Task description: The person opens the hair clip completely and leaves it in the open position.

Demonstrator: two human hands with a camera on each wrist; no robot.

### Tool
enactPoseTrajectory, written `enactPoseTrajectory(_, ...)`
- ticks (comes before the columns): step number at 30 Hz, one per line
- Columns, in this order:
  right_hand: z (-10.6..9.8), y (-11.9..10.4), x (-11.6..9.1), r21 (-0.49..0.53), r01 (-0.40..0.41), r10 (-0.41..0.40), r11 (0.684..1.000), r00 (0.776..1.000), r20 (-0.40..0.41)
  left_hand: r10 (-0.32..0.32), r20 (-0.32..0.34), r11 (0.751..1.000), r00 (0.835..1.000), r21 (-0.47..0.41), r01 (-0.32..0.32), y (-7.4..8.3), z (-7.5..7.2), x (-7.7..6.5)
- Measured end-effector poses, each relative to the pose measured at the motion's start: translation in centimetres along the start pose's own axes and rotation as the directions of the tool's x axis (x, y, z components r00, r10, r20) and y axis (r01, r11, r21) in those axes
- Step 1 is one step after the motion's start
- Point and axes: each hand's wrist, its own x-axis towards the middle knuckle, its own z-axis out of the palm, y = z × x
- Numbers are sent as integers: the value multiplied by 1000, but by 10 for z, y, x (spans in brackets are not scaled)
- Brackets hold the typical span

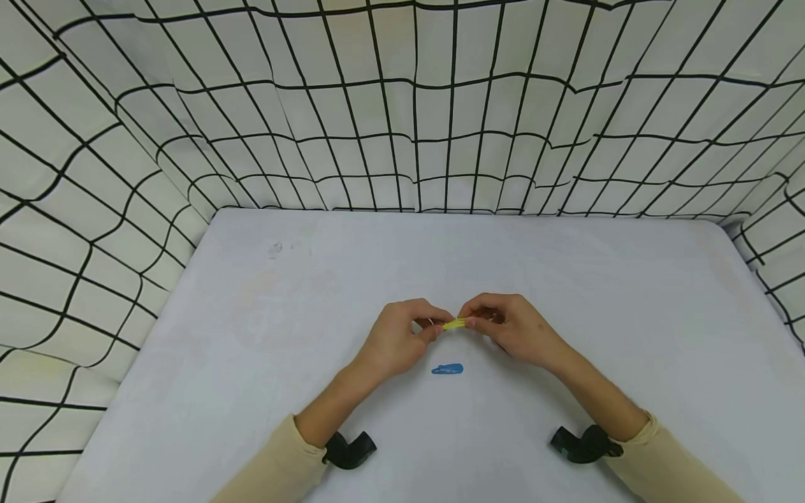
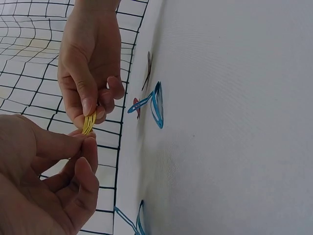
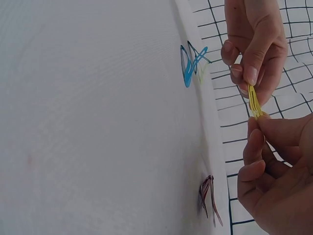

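Behind everything stands a white backdrop (image 1: pixel 393 112) ruled with a black grid, meeting the far edge of my white tabletop (image 1: pixel 302 293). Cream sleeves (image 1: pixel 273 461) cover my forearms, stopping short of the wrists. My left hand (image 1: pixel 396 340) and right hand (image 1: pixel 522 332) meet near the middle, fingertips almost touching. Beside each cuff sits a black elbow-shaped piece (image 1: pixel 352 453).

On the table, just nearer to me than my fingers, lies a blue snap hair clip (image 1: pixel 447 369), lengthwise from side to side. My right wrist view also shows dark reddish clips (image 3: pixel 208 193) bunched near the table's edge; I cannot tell how many.

Smallest is the yellow snap hair clip (image 1: pixel 454 324), held up between my hands, clear of the tabletop. I pinch one end between left thumb and fingertips, the other between right thumb and forefinger; both grips are closed down to the clip's thickness. Its slotted middle shows bare between them.
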Motion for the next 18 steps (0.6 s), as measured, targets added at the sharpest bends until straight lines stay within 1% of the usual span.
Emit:
enactPoseTrajectory(5,0,0,0,6,17,-17,1000,1000,3,2,37,999,999,-50,0,-2,-5,1)
enactPoseTrajectory(10,-1,-1,0,4,39,-39,999,999,-7,21,59,997,998,-71,-17,-4,-10,3)
enactPoseTrajectory(16,0,0,0,24,58,-57,998,998,-16,34,90,994,995,-107,-24,-7,-12,4)
enactPoseTrajectory(18,0,0,0,24,52,-52,998,999,-15,37,101,993,994,-118,-25,-8,-13,4)
